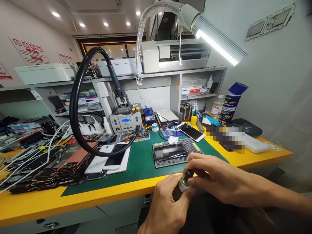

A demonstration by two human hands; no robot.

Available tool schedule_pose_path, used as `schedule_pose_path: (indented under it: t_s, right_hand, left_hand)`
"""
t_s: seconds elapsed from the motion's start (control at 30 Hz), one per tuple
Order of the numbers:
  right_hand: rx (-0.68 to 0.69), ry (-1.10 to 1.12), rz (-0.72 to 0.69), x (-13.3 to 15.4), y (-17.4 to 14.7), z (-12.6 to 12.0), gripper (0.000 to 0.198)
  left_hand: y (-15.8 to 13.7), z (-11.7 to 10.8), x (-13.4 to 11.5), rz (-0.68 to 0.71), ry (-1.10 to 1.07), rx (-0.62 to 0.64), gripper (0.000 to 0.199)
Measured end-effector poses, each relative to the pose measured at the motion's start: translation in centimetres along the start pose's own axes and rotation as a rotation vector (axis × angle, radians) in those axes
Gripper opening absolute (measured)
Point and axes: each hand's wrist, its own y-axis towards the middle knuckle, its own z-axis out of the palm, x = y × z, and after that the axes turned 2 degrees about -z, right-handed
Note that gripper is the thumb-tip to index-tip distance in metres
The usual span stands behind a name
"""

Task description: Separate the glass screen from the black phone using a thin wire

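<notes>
In front of the table's near edge, my left hand [168, 203] is wrapped round a small glass bottle [183, 184] with a green and white label. My right hand [211, 177] pinches the bottle's black cap [188, 175] from above. Cap and bottle sit close together; whether they are joined cannot be made out. Just beyond my hands, a phone-sized dark part with a glossy clear surface [170, 151] lies on a perforated grey mat [195, 144]. A crumpled white wipe [173, 139] touches its far side.
Stacked phone parts [73, 169] and white phones [107, 159] crowd the left, below a looping black hose [74, 107]. A soldering station [125, 122] stands behind. A phone [191, 131], a yellow bottle [193, 119] and a spray can [230, 107] stand or lie right. A lamp [219, 39] hangs overhead.
</notes>
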Motion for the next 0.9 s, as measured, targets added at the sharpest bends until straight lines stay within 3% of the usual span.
schedule_pose_path:
  t_s: [0.07,0.17,0.33,0.5,0.63,0.8,0.9]
  right_hand:
    - [-0.008,-0.006,-0.01,0.0,0.3,0.1,0.021]
    - [-0.117,-0.09,0.1,-0.1,0.9,0.7,0.032]
    - [-0.028,-0.009,0.028,-0.3,1.6,1.4,0.02]
    - [-0.11,-0.005,0.188,-0.3,1.9,1.8,0.033]
    - [-0.016,0.083,0.027,-0.2,2.0,1.9,0.021]
    - [-0.106,-0.026,0.15,0.1,2.7,2.0,0.034]
    - [-0.043,0.029,0.025,0.2,3.0,1.9,0.023]
  left_hand:
    - [0.0,-0.2,0.2,-0.004,0.066,-0.02,0.015]
    - [-0.1,-0.2,1.0,-0.003,0.143,-0.07,0.017]
    - [-0.3,-0.5,1.8,-0.021,0.115,-0.087,0.017]
    - [-0.5,-0.6,2.5,-0.041,0.113,-0.096,0.024]
    - [-0.8,-0.6,3.8,0.022,0.121,-0.115,0.026]
    - [-1.0,-0.8,5.0,0.161,0.206,-0.199,0.029]
    - [-1.0,-1.2,4.8,0.14,0.199,-0.2,0.022]
